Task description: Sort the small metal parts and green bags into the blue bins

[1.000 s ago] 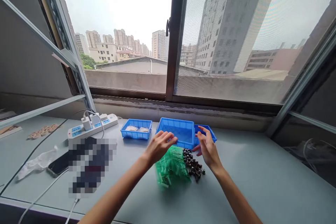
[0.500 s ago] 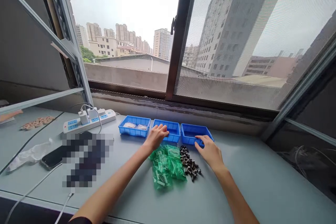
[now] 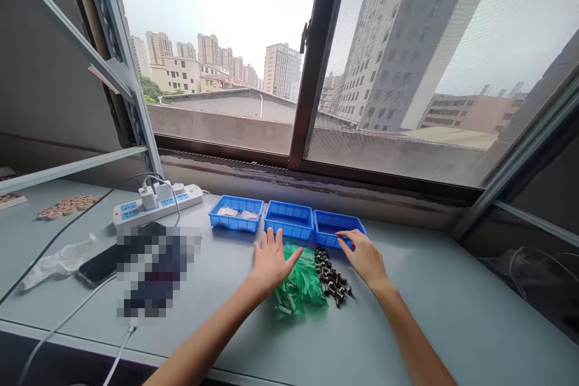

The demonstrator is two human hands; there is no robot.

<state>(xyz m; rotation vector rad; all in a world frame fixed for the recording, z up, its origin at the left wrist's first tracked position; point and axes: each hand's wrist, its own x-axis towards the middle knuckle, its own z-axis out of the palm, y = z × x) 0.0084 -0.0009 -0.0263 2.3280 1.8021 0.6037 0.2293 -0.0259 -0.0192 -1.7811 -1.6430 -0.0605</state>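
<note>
My left hand (image 3: 271, 265) is open with fingers spread, over the left part of some green plastic bags (image 3: 307, 277). It is just in front of the middle blue bin (image 3: 289, 229), apart from its wall. My right hand (image 3: 365, 258) pinches the front rim of the right blue bin (image 3: 328, 237), thumb outside and a finger over the edge. Between the bags and my right hand lies a pile of small dark metal fittings (image 3: 333, 277). The left blue bin (image 3: 235, 225) holds white packets. All three bins stand in a row.
At the left are a white power strip (image 3: 158, 206) with plugs, a dark phone (image 3: 97, 268), crumpled clear plastic (image 3: 58, 262), small brown pieces (image 3: 67, 207) and cables. A blurred-out patch hides part of the table. The window sill (image 3: 217, 163) runs behind the bins.
My left hand has come back from the middle bin toward me and spread its fingers over the bags. My right hand stays at the right bin's rim. The view has shifted slightly.
</note>
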